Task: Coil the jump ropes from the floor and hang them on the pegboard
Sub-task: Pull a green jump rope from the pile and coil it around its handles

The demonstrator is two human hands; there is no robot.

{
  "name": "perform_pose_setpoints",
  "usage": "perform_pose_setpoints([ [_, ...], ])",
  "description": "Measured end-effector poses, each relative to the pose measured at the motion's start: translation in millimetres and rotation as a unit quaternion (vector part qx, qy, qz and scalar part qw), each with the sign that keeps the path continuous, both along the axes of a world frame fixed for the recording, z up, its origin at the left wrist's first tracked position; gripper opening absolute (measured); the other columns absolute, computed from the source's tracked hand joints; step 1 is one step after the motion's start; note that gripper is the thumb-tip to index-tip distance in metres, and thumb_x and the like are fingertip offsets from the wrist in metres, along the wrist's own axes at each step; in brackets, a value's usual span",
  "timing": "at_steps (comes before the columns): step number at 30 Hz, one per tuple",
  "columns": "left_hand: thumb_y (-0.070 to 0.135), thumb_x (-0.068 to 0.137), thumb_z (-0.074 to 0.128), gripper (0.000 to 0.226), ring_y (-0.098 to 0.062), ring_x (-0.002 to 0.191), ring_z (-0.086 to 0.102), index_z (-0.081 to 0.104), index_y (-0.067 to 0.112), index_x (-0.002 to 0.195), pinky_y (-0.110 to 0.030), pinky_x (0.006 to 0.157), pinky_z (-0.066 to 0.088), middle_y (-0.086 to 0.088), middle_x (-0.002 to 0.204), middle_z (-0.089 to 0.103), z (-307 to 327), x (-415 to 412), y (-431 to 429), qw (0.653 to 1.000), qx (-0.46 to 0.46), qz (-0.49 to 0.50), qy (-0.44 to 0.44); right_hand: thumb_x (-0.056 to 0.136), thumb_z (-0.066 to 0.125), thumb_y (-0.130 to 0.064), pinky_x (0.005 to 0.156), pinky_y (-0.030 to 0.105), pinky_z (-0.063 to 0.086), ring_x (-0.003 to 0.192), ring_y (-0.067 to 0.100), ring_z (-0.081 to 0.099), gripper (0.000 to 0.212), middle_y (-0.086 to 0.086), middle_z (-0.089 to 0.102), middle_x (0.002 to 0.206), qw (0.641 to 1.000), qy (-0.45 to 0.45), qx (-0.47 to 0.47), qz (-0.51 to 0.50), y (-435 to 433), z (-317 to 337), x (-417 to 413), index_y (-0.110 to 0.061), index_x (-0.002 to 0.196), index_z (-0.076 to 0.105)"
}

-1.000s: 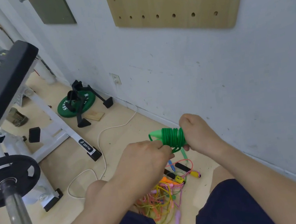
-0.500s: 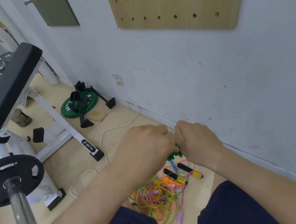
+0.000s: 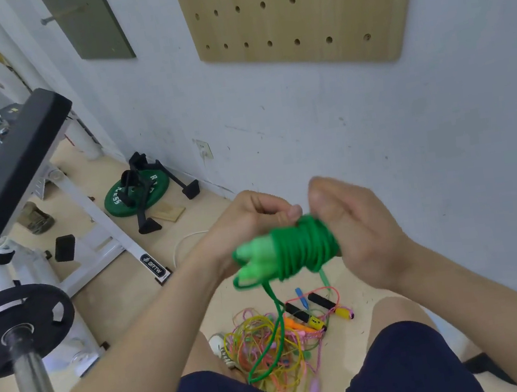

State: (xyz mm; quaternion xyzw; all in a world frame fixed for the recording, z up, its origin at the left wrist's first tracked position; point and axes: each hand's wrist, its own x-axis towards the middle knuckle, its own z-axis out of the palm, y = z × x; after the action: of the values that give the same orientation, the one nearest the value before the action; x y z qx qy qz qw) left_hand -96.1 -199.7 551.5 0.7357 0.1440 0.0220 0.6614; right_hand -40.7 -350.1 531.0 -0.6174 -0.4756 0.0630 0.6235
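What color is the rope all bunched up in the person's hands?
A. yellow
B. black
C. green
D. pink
C: the green rope is wound in a bundle held between the left hand and the right hand, while the pink and yellow ropes lie tangled on the floor.

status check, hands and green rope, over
Left hand pinches, right hand grips green rope coil. Loose tail hangs to floor tangle. Nothing blocks pegboard above.

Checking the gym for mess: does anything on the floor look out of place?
Yes: a tangled heap of coloured jump ropes lies on the floor, and the green rope trails a loose tail into it.
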Motion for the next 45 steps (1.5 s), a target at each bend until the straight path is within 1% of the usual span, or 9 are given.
perform_pose_setpoints([
  [2, 0.0, 0.08, 0.063, 0.011, -0.006, 0.062, 0.064, 0.069, -0.008, 0.084, -0.019, 0.055, 0.05, -0.007, 0.069, 0.069, -16.0, 2.1, -14.7, 0.98, 0.04, 0.185, -0.054, 0.097, 0.038, -0.033, 0.042, 0.025, 0.036, 0.043, 0.012, 0.042, 0.038, -0.007, 0.036, 0.053, 0.983, 0.169, 0.056, -0.032, 4.8, -2.3, 0.6, -0.031, 0.059, 0.041],
  [5, -0.006, 0.08, 0.052, 0.029, -0.004, 0.042, 0.032, 0.042, 0.007, 0.055, -0.021, 0.045, 0.029, 0.004, 0.045, 0.038, -35.7, -0.9, -29.8, 0.969, 0.155, 0.179, -0.07, 0.103, 0.038, -0.02, 0.048, 0.026, 0.035, 0.041, 0.019, 0.048, 0.042, -0.002, 0.04, 0.05, 0.948, 0.293, 0.053, -0.114, 12.0, -12.2, -0.4, -0.018, 0.06, 0.037],
  [12, 0.026, 0.088, 0.054, 0.038, -0.008, 0.045, 0.025, 0.038, 0.022, 0.054, -0.019, 0.045, 0.017, 0.007, 0.045, 0.029, -57.9, -20.4, -28.2, 0.932, 0.282, 0.152, -0.169, 0.099, 0.034, -0.006, 0.04, 0.019, 0.024, 0.035, 0.019, 0.043, 0.04, -0.003, 0.036, 0.044, 0.91, 0.37, 0.05, -0.178, 18.9, -20.6, 5.5, -0.014, 0.06, 0.029],
  [16, 0.027, 0.092, 0.047, 0.02, -0.018, 0.052, 0.05, 0.06, 0.021, 0.078, -0.028, 0.046, 0.039, 0.007, 0.057, 0.048, -61.0, -27.7, -24.8, 0.829, 0.535, 0.092, -0.135, 0.097, 0.032, -0.004, 0.036, 0.016, 0.022, 0.037, 0.019, 0.041, 0.038, -0.001, 0.036, 0.043, 0.885, 0.419, 0.049, -0.199, 24.4, -28.0, 11.9, -0.015, 0.06, 0.027],
  [22, 0.022, 0.058, 0.084, 0.026, -0.022, 0.042, 0.051, 0.058, 0.019, 0.059, -0.021, 0.037, 0.031, 0.004, 0.053, 0.049, -48.4, -39.6, -32.9, 0.704, 0.703, -0.053, -0.087, 0.101, 0.023, -0.032, 0.054, 0.042, 0.034, 0.053, 0.023, 0.038, 0.035, -0.003, 0.035, 0.054, 0.942, -0.043, -0.21, -0.258, 13.9, -56.9, 27.2, -0.024, 0.067, 0.026],
  [27, 0.043, 0.081, 0.045, 0.036, -0.022, 0.053, 0.059, 0.073, 0.024, 0.071, -0.031, 0.044, 0.046, 0.005, 0.058, 0.055, -19.1, -26.4, -14.1, 0.744, 0.648, -0.095, -0.135, 0.103, 0.023, -0.035, 0.056, 0.039, 0.033, 0.058, 0.029, 0.047, 0.034, 0.001, 0.044, 0.058, 0.907, -0.197, -0.337, -0.155, 0.3, -35.8, 29.8, -0.023, 0.072, 0.027],
  [36, 0.034, 0.082, 0.073, 0.008, -0.005, 0.07, 0.056, 0.077, 0.027, 0.082, -0.022, 0.062, 0.042, 0.012, 0.067, 0.064, 8.7, -9.7, -9.9, 0.86, 0.485, -0.145, -0.071, 0.096, 0.021, -0.044, 0.05, 0.027, 0.025, 0.048, 0.011, 0.038, 0.034, -0.006, 0.038, 0.051, 0.916, -0.247, -0.312, -0.059, -22.5, -16.3, 39.3, -0.028, 0.067, 0.028],
  [40, 0.015, 0.074, 0.081, 0.011, -0.007, 0.057, 0.053, 0.076, 0.023, 0.069, -0.019, 0.057, 0.042, 0.001, 0.062, 0.066, 13.6, 1.7, -4.7, 0.952, 0.253, -0.172, -0.004, 0.097, 0.032, -0.04, 0.049, 0.021, 0.028, 0.048, 0.01, 0.038, 0.035, -0.009, 0.037, 0.05, 0.955, -0.151, -0.256, 0.003, -28.1, -7.7, 36.5, -0.024, 0.065, 0.034],
  [45, -0.005, 0.086, 0.054, 0.047, -0.003, 0.039, 0.049, 0.07, 0.019, 0.049, -0.015, 0.04, 0.04, 0.008, 0.047, 0.058, -1.2, 6.9, -21.1, 0.999, -0.022, -0.022, -0.038, 0.099, 0.041, -0.023, 0.041, 0.02, 0.035, 0.04, 0.009, 0.041, 0.04, -0.006, 0.036, 0.051, 0.978, 0.197, -0.075, -0.001, -23.4, 6.1, 31.6, -0.018, 0.059, 0.037],
])
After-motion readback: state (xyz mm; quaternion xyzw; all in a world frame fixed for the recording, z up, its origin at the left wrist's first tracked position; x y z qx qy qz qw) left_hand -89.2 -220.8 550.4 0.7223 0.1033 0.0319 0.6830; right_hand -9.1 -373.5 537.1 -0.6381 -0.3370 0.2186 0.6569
